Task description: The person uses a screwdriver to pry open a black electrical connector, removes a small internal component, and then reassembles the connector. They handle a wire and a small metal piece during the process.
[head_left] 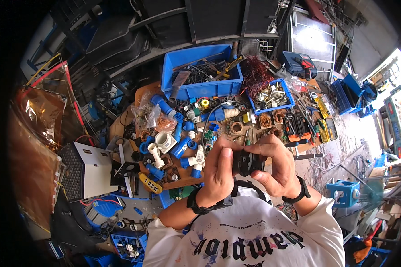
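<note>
Close in front of my chest, a small black block-shaped part sits between my two hands. My left hand closes on its left side, with the thumb upright along it. On the other side, my right hand grips the same part, index finger over its top and thumb below. What kind of part it is I cannot make out. Black bands circle both wrists. Beyond the hands lie white and blue pipe fittings and a cable.
A blue bin of tools stands at the table's back, beside a blue tray of metal pieces. Pliers and screwdrivers lie to the right, near an open drill case. At left are a yellow power strip and a white-sided box.
</note>
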A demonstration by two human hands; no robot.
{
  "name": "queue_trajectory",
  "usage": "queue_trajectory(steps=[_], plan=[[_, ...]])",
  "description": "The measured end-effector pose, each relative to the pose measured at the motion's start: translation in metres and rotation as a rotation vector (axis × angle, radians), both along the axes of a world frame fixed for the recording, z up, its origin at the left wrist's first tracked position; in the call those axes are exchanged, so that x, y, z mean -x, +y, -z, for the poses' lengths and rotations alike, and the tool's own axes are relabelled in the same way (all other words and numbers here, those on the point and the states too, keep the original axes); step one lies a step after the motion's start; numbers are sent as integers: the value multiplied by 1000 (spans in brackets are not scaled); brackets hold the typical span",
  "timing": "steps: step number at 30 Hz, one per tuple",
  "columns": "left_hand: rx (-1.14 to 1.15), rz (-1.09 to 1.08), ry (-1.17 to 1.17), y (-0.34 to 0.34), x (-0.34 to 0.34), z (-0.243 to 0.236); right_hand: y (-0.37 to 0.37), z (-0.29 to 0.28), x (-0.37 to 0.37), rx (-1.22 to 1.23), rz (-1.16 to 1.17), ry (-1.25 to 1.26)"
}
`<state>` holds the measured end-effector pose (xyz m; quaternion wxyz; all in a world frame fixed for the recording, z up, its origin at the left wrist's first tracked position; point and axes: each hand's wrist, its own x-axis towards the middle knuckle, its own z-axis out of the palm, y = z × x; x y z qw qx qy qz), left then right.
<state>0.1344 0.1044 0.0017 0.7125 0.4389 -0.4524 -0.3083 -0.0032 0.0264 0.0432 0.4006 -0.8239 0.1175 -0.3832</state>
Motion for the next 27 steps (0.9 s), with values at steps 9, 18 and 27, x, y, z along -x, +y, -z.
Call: queue_trajectory(steps=[9,18,27], plan=[[-109,129,59,1,-1,11,3,-1,4,91,-25,-16],[-239,236,367,3,15,-10,7,-6,16,74,5,80],[-258,404,501,7,18,-2,12,-7,22,53,3,19]])
